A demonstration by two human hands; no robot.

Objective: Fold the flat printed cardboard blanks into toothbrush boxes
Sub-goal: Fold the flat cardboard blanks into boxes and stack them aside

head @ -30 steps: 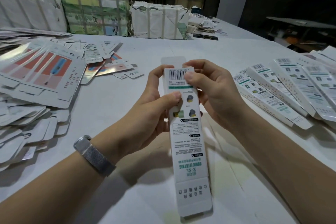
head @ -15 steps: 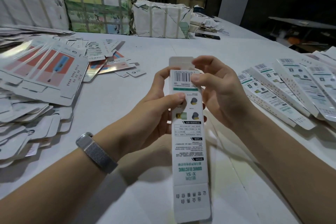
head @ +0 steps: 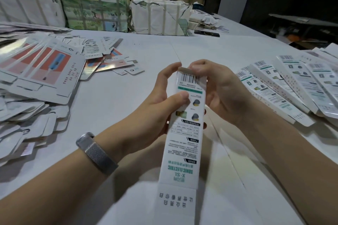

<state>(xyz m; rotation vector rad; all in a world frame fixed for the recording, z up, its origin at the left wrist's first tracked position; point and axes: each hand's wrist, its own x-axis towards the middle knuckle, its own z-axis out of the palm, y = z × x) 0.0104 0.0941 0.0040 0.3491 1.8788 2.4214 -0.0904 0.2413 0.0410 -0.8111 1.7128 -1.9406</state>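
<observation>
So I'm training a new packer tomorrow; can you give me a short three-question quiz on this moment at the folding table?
1. True or false: the toothbrush box lies flat on the table, untouched.
2. Which end flap is being folded shut: A) the far flap above the barcode, B) the near flap with large characters, C) neither?
3. Fill in: the left hand steadies the box with its ____ pressed on the printed face, while the right hand works the top.

Key: 1 false, both hands hold it up. 2 A; the near flap hangs open. 3 thumb.
</observation>
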